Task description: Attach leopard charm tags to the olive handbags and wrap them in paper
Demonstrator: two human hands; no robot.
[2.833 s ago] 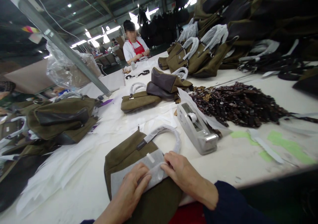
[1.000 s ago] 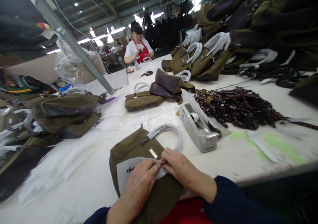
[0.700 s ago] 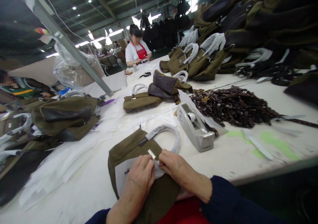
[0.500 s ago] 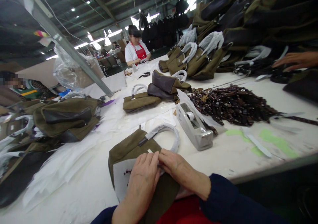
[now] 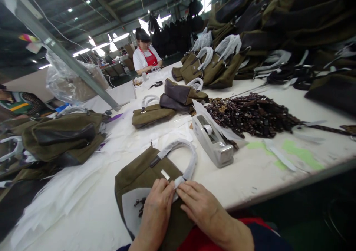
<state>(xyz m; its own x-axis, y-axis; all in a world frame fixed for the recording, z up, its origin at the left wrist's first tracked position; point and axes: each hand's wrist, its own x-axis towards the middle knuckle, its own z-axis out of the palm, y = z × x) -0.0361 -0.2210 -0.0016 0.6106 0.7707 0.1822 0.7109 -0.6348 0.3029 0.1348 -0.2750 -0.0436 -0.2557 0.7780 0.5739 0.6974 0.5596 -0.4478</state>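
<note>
An olive fabric bag (image 5: 139,168) lies at the near edge of the white table, its handle (image 5: 191,156) wrapped in white paper. At the handle's near end, my left hand (image 5: 158,206) pinches the white wrapping with its fingertips. From the right side, my right hand (image 5: 203,206) closes its fingers on the same wrapping, close beside the left. Under my left hand a white sheet (image 5: 129,210) with dark beaded strands on it lies over the bag. A small white label (image 5: 165,174) shows on the bag above my hands.
A grey tape dispenser (image 5: 213,141) stands right of the handle. Behind it lies a heap of dark brown straps (image 5: 256,114). Olive bags (image 5: 61,134) are piled left and back right. White sheets (image 5: 58,195) spread at left. A person in a red apron (image 5: 147,56) works at the back.
My hands have moved down slightly and a little apart, uncovering the label and white wrapping between them. The hand at the far right is gone. The view has shifted slightly.
</note>
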